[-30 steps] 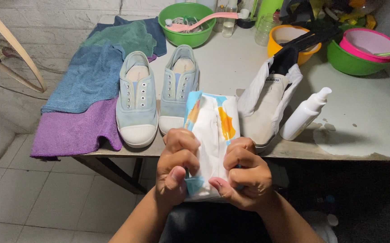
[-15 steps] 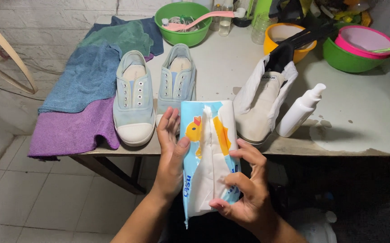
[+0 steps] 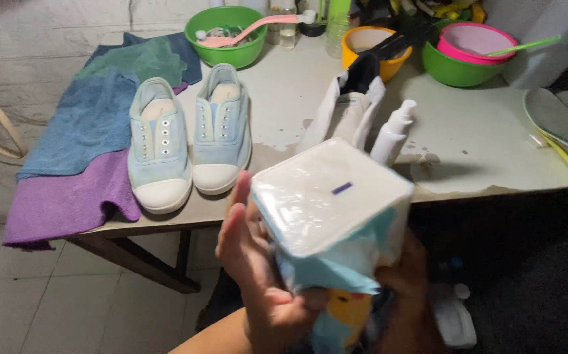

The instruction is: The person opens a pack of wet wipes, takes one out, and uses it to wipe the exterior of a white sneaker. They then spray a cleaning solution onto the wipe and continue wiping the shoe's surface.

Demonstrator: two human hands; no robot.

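Note:
A pack of tissues (image 3: 331, 210) in clear and light-blue plastic with a yellow patch is held up close to the camera, its white end facing me. My left hand (image 3: 252, 275) cups its left side with fingers raised. My right hand (image 3: 410, 295) grips it from the right and below, mostly hidden behind the pack. On the table beyond stand a pair of pale blue slip-on shoes (image 3: 189, 134), toes toward me.
Blue, green and purple towels (image 3: 84, 137) drape the table's left end. A white shoe (image 3: 348, 108) and a white spray bottle (image 3: 392, 131) stand mid-table. Green (image 3: 226, 29), orange (image 3: 369, 42) and green-pink bowls (image 3: 471, 52) line the back. A small bottle (image 3: 453, 318) lies on the floor.
The tissue pack has been turned from upright, front facing me, to end-on and lifted nearer the camera. My view has shifted right and closer.

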